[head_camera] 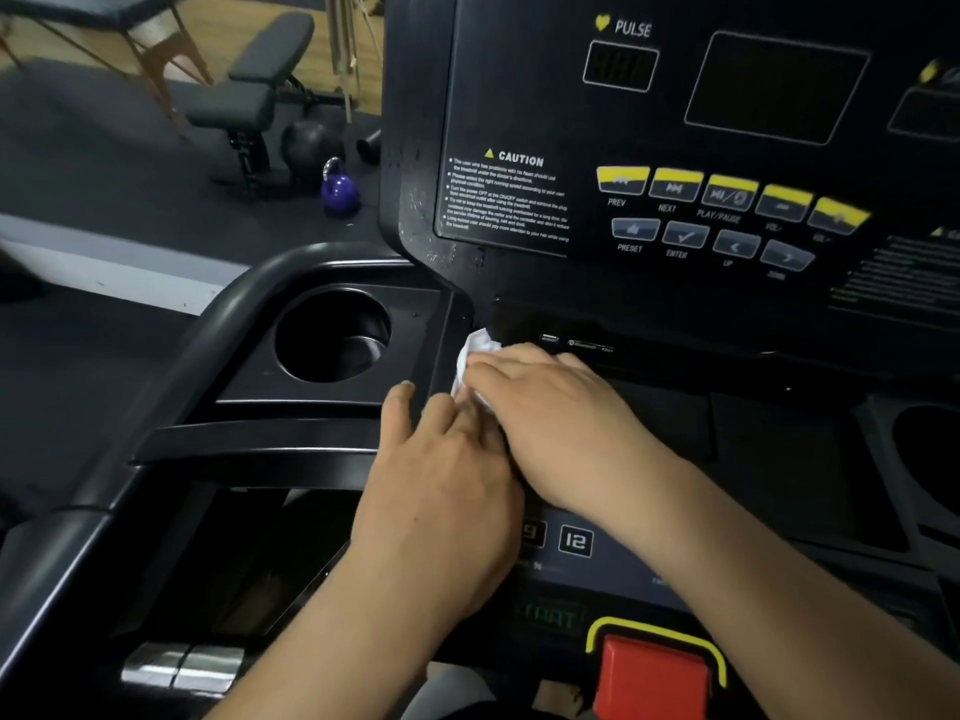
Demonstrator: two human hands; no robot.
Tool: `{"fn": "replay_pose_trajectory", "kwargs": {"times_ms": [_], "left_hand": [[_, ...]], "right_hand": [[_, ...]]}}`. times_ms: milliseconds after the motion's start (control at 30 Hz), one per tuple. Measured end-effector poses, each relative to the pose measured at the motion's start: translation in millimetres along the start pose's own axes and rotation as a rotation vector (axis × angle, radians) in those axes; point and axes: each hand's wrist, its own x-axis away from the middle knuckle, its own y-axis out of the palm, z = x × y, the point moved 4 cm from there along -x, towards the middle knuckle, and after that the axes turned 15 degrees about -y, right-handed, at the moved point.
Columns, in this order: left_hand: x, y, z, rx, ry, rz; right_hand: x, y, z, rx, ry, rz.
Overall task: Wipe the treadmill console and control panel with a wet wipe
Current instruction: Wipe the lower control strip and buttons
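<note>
The black treadmill console (519, 116) fills the upper right, with yellow and grey buttons (727, 200) and dark displays. Below it lies the control panel (576, 540) with number keys. A crumpled white wet wipe (475, 356) sits on the ledge under the console, beside the left cup holder. My right hand (556, 423) lies flat over the wipe and presses it down, fingers pointing left. My left hand (447, 480) rests just beside and partly under the right hand, its fingers touching the wipe's lower edge. Most of the wipe is hidden under the hands.
A round cup holder (332, 337) is left of the hands, framed by the curved black handrail (218, 314). A red stop button (652, 678) with yellow rim sits at the bottom. A purple kettlebell (339, 192) and a black bench (249, 85) stand on the floor behind.
</note>
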Motion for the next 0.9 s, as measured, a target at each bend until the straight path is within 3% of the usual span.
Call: {"fn": "replay_pose_trajectory", "kwargs": {"times_ms": [133,267,533,667,900], "left_hand": [[3,-2,0,0.050,-0.009,0.025],[-1,0,1,0.053,-0.016,0.036],[-3,0,1,0.106,-0.036,0.021],[-4,2,-1,0.103,-0.006,0.052],[-1,0,-1,0.142,-0.001,0.013]], "right_hand": [[14,-4,-2,0.009,0.043,-0.091],[-1,-3,2,0.028,0.030,-0.028],[23,-7,9,0.016,0.090,-0.033],[-1,-1,8,0.054,0.030,-0.051],[31,-7,8,0.040,0.128,-0.054]]}}
